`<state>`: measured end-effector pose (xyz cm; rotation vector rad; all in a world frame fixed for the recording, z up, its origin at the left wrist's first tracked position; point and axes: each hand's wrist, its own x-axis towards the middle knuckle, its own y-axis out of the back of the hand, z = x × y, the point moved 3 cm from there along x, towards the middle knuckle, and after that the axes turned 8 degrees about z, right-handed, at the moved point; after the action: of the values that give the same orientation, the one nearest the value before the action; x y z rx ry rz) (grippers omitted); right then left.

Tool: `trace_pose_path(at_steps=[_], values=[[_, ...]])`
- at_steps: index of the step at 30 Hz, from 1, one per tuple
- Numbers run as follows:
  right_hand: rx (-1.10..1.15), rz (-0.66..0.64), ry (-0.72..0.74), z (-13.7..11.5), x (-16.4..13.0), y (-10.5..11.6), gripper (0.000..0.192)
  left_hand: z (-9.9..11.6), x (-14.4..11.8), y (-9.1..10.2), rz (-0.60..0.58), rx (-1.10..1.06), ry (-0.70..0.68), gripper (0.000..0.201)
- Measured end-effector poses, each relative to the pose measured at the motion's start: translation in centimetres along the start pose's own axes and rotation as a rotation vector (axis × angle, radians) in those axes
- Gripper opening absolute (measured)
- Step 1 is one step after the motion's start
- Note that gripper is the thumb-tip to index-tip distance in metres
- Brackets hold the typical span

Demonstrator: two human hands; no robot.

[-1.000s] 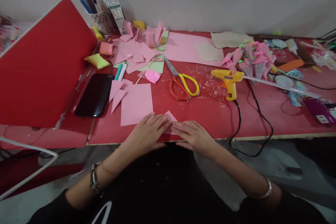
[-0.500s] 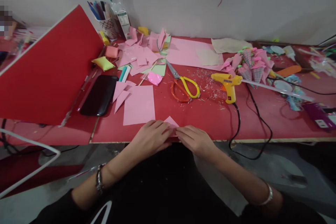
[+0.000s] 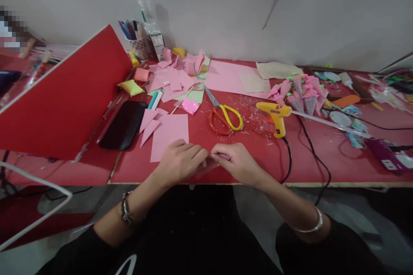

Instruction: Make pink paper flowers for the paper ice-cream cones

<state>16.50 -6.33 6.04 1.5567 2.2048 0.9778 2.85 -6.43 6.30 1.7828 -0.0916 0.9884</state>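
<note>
At my far left a big red board [image 3: 64, 99] leans tilted over the red table [image 3: 322, 167], with a black phone [image 3: 123, 124] lying flat just beside its lower edge. Next comes a flat pink paper square [image 3: 171, 135], with two pointed pink scraps touching its upper left corner. My left hand [image 3: 180, 163] rests on the table at the near edge of that square, fingers curled inward. Between my two hands sits the small folded pink paper piece [image 3: 206, 166], mostly hidden under my fingers, so I cannot tell its exact shape. It lies right at the table's front edge, straight ahead of me, and what shows of it runs left to right, from one hand to the other. My right hand [image 3: 237, 163] meets the left one over it, fingertips pinched together on the paper's upper edge (both grips look closed on the same piece, thumbs hidden beneath). Neither hand is nearer than the other; the paper is shared at the midline. Farther back and to the right lie scissors with yellow and orange handles [image 3: 226, 116], blades pointing away to the upper left, then a yellow hot glue gun [image 3: 276, 114] with its black cord trailing off the table's front edge, and a cluster of pink paper cones [image 3: 301, 94] beyond.
</note>
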Motion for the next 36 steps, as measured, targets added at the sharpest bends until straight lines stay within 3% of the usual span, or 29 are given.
trace_pose_path(at_steps=[6,10,12,16,17,20,23,29,32,36], values=[[0.048,-0.064,-0.021,-0.1,0.8,1.2,0.025,-1.4,-1.2,0.8,0.053,0.1,0.031,0.025],[0.025,-0.057,-0.036,0.1,0.7,2.2,0.023,-2.7,-2.8,1.3,0.027,0.126,0.158,0.025],[0.012,-0.039,-0.048,0.3,0.5,2.7,0.022,-3.5,-3.3,1.8,0.042,0.089,0.275,0.023],[-0.013,-0.017,-0.056,0.2,0.4,3.4,0.023,-4.9,-3.4,2.9,0.198,-0.188,0.72,0.024],[-0.005,-0.036,-0.042,0.0,0.4,3.3,0.023,-4.9,-3.0,2.8,0.177,-0.283,0.736,0.022],[0.017,-0.113,0.024,-0.4,0.6,3.0,0.023,-3.5,-1.6,1.8,-0.16,-0.528,0.478,0.023],[-0.11,-0.103,0.091,-0.4,0.9,3.0,0.023,-2.4,-1.2,1.1,-0.305,-0.459,0.265,0.035],[-0.611,0.078,0.405,-1.4,1.3,1.4,0.02,-1.4,-1.3,-0.1,-0.373,-0.33,0.318,0.038],[-0.585,0.096,0.492,-1.9,1.4,0.1,0.019,-1.0,-0.9,-0.1,-0.293,-0.352,0.332,0.042],[-0.451,0.105,0.45,-1.2,1.7,-0.1,0.017,-1.0,-0.5,0.3,-0.246,-0.467,0.386,0.04]])
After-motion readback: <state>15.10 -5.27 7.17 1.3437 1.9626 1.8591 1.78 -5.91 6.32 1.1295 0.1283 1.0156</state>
